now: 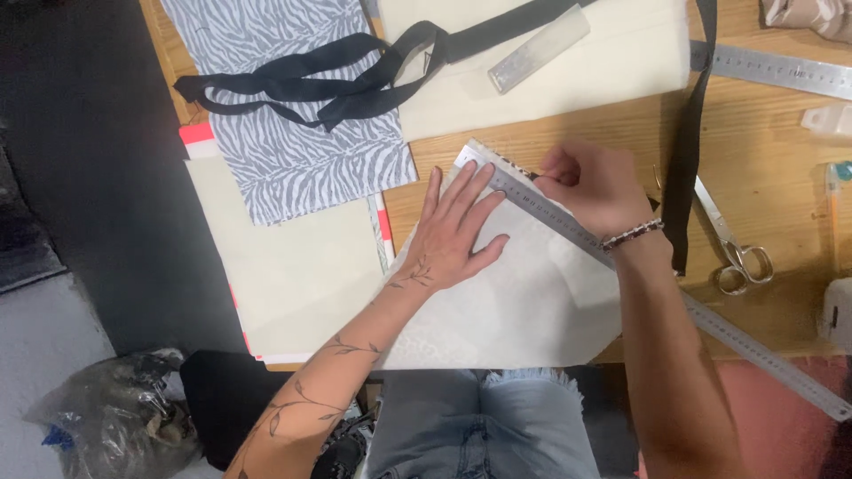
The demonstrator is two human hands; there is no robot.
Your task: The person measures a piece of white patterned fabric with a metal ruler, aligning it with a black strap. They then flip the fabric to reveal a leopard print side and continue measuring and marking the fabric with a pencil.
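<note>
Under your left hand (pixel 448 239) lies matt white cloth (pixel 515 302); across it runs a brushed steel ruler (pixel 568 226). Right of that ruler: bare wooden table (pixel 781 160), shiny metal scissors (pixel 732 244).

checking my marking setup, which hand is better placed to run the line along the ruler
Right hand: it is curled as if gripping a marker at the metal ruler edge, while the left hand lies flat on the white fabric.

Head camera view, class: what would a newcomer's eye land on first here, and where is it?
Probably the two hands at the centre: the left hand lies flat on a white sheet, while the right hand works against a long metal ruler laid slantwise across it. Next, the zebra-striped cloth at upper left, with black straps lying over it.
</note>
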